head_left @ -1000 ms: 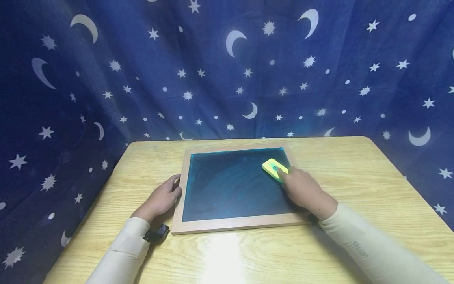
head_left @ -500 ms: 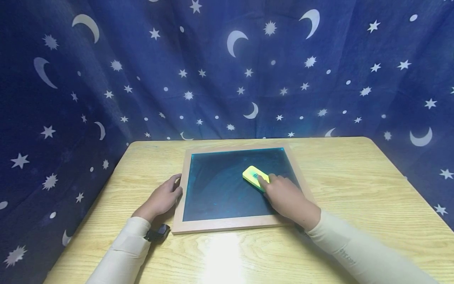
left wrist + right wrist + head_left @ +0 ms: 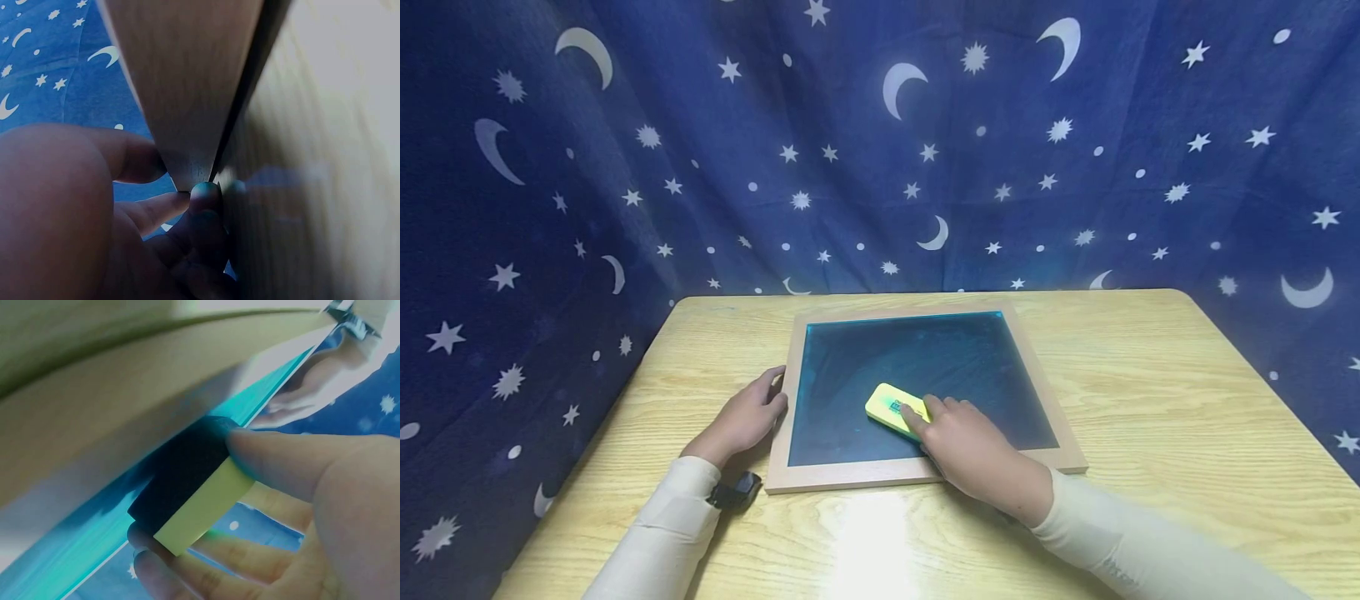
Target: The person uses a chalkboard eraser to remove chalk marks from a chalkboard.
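A yellow chalkboard eraser (image 3: 892, 406) lies slanted on the lower middle of a wood-framed chalkboard (image 3: 842, 367). My right hand (image 3: 973, 446) grips its near end, index finger stretched along the top. In the right wrist view, thumb and fingers hold opposite sides of the eraser (image 3: 206, 503), its dark felt facing the board. At the left side of the frame, my left hand (image 3: 747, 417) holds the edge with thumb and fingers. The left wrist view shows the thumb at the edge of the wooden frame (image 3: 181, 81) and curled fingertips low beside the table.
The board sits on a light wood-grain table (image 3: 1150, 400). A dark blue curtain (image 3: 850, 108) with moons and stars hangs behind and to the left. A black wrist device (image 3: 735, 492) is by the left sleeve, near the board's front left corner.
My right hand has drawn the eraser from the board's upper right down and left to its lower middle. The left hand and the board have stayed in place.
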A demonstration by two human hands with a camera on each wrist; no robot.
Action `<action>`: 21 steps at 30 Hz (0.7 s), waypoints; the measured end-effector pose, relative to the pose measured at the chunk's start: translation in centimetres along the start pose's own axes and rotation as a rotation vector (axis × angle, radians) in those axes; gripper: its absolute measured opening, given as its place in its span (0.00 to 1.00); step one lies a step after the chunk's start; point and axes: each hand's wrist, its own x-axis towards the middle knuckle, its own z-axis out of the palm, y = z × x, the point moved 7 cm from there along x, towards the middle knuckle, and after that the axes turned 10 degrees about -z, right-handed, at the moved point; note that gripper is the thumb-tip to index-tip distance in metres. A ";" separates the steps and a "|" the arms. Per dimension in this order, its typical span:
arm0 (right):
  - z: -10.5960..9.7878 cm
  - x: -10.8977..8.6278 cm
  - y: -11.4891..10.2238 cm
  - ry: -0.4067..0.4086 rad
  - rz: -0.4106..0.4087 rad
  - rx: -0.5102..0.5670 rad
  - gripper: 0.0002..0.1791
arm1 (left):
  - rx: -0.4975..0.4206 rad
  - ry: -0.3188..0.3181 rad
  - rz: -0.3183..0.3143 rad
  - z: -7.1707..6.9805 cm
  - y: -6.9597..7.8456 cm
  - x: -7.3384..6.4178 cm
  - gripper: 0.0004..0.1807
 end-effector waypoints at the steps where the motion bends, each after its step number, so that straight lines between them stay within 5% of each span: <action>1: -0.1 0.1 -0.3 -0.006 -0.008 -0.003 0.26 | -0.001 0.000 0.000 0.0 0.0 0.0 0.31; 21: 0.0 0.0 -0.8 0.008 -0.011 0.082 0.27 | 0.004 -0.001 0.003 0.0 0.1 0.0 0.31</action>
